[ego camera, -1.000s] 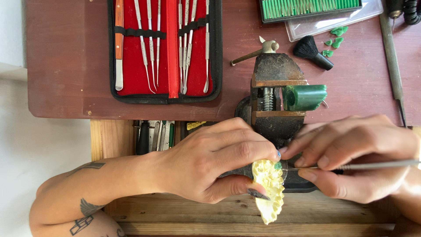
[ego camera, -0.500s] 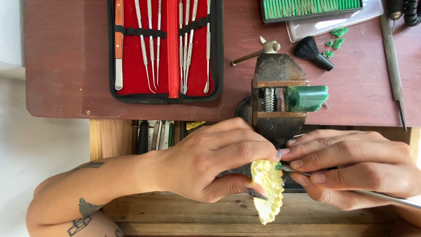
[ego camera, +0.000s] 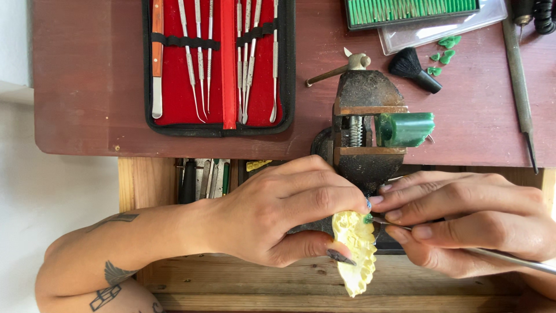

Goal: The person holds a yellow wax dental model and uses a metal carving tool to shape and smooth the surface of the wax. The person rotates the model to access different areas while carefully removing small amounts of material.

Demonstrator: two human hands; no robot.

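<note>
While the left hand (ego camera: 278, 217) pinches the brittle-looking yellow cast (ego camera: 356, 250) by its edges, right-hand (ego camera: 469, 223) fingers grip a metal carving tool (ego camera: 509, 259) near the desk's front edge.

A tool case (ego camera: 220, 66) lies on the surface (ego camera: 87, 87), left of the vise (ego camera: 365, 124). A brush (ego camera: 414, 68) lies right of the vise. Both hands meet just before it.

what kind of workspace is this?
Likely a jeweller's or wax-carving bench: a small bench vise clamping green wax, a red case of fine metal picks, and a drawer of hand tools.
</note>
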